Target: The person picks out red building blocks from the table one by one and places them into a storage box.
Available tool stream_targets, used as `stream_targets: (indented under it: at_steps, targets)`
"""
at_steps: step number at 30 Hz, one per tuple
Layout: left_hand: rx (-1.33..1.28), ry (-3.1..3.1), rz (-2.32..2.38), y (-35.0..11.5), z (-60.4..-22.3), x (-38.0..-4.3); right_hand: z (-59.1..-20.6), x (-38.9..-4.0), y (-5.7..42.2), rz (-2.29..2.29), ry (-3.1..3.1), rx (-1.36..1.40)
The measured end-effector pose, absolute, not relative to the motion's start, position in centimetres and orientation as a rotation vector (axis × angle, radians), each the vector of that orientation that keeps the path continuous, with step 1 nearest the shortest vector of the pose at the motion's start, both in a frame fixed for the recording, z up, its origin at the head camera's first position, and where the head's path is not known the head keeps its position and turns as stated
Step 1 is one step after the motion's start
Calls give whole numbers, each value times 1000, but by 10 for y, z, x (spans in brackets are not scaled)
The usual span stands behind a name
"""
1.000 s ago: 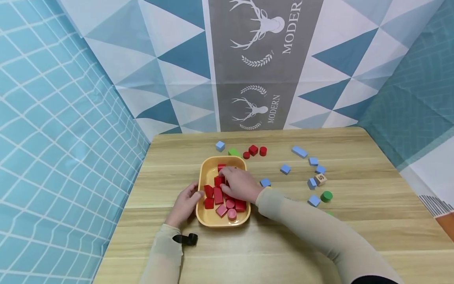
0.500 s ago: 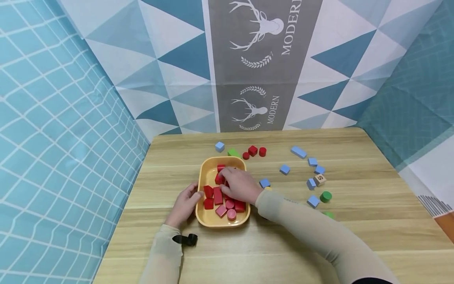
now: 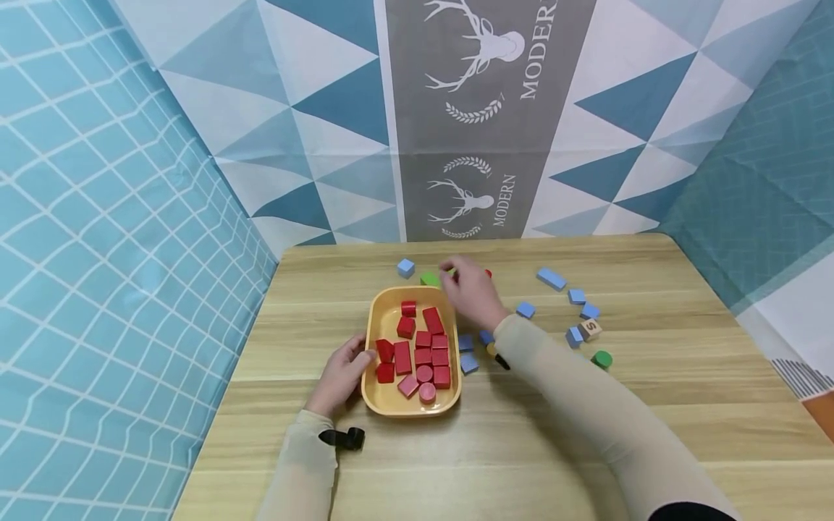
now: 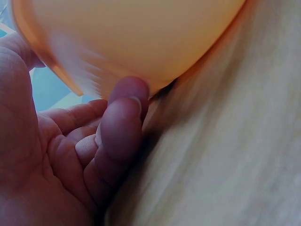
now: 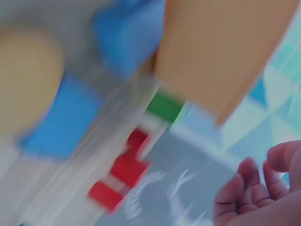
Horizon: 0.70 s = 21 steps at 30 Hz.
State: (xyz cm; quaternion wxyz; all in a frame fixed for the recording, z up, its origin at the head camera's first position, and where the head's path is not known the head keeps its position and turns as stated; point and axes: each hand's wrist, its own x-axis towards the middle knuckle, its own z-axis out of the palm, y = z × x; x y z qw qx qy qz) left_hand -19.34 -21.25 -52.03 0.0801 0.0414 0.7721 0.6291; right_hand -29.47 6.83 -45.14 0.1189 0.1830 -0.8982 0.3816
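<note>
A yellow-orange plastic tray (image 3: 378,401) sits near the table's middle and holds several red blocks (image 3: 402,357), some cubes, some cylinders. At its left side my left hand (image 3: 339,373) grips the rim, thumb over the edge; in the left wrist view the fingers (image 4: 123,127) curl against the outer wall. Just behind the tray's far right corner hovers my right hand (image 3: 474,289), fingers loosely bent and holding nothing. It partly hides loose red blocks in the head view. Those red blocks (image 5: 129,169) lie beside a green block (image 5: 165,106) in the right wrist view.
Blue blocks (image 3: 551,278) lie scattered right of the tray, with a wooden letter cube (image 3: 589,330) and a green cylinder (image 3: 602,359). One more blue cube (image 3: 406,268) sits behind the tray. A patterned cloth (image 3: 456,145) hangs behind the table (image 3: 313,282).
My right hand has left the tray's inside and moved back and slightly right, over the loose red blocks. The red blocks it covered in the tray now show. My left hand stays at the rim.
</note>
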Motion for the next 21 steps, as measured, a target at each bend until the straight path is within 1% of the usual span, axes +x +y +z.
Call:
stream_targets:
  at_steps: [3, 6, 8, 12, 14, 18, 21]
  targets:
    - [105, 2312, 1873, -212, -520, -194, -454, -314, 92, 1160, -2688, 345]
    - [100, 2319, 1871, -212, -520, -194, -461, -325, 108, 1076, -2785, 282]
    - [103, 2319, 1875, -213, -520, -195, -468, -329, 110, 939, -2841, 359]
    - [99, 2302, 1896, -213, -522, -195, -478, -328, 99, 600, -2910, 659]
    - [97, 2301, 1902, -212, -522, -194, -481, -326, 93, 465, -2952, 758]
    - [91, 2284, 1914, -211, -522, -194, -484, -323, 87, 290, -3086, 800]
    - [91, 2301, 1893, -212, -520, -194, -486, -321, 88, 244, -3075, 802]
